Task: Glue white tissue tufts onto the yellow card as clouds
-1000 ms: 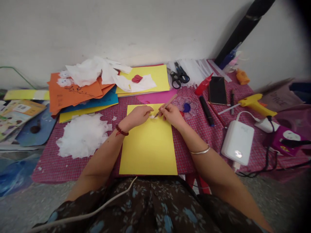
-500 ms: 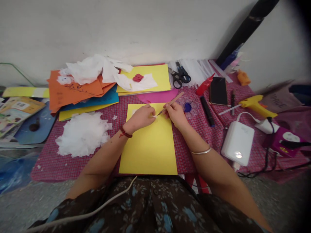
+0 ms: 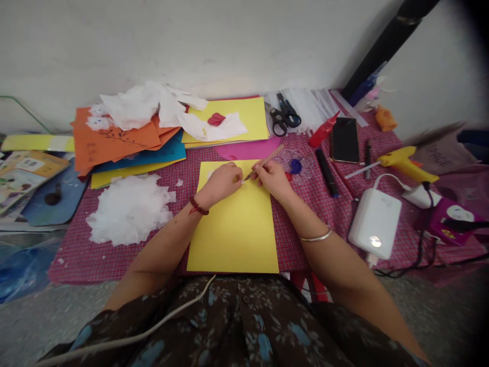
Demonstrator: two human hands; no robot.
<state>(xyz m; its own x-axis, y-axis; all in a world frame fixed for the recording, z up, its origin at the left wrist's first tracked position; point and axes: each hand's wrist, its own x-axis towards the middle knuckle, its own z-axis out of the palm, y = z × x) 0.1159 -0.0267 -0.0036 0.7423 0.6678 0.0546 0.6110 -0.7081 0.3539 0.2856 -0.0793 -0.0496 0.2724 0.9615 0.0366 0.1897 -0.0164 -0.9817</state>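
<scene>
Reaches in with both bare forearms from the near side, bringing hands close together over the far part of a yellow sheet (image 3: pixel 233 229), laid flat on the cloth-covered surface (image 3: pixel 86 261). Clamps a thin wooden stick (image 3: pixel 275 153) between thumb and fingers of the right hand (image 3: pixel 272 179), writing fashion, slanting its dark tip down and leftward to just beside the left fingers. Bends the left hand (image 3: pixel 221 184) in from the opposite side, back turned up, fingers curled inward above a beaded bracelet (image 3: pixel 198 205). Cannot tell the state of the left grip, with fingertips tucked out of sight.

Against one second earlier, curls in left fingers then straighter and stretched beside a white scrap, now hard to make out. Keeps the right grip clamped throughout. Leaves unmoved the ruffled white paper (image 3: pixel 130 210) at left and the scissors (image 3: pixel 284 116) beyond.
</scene>
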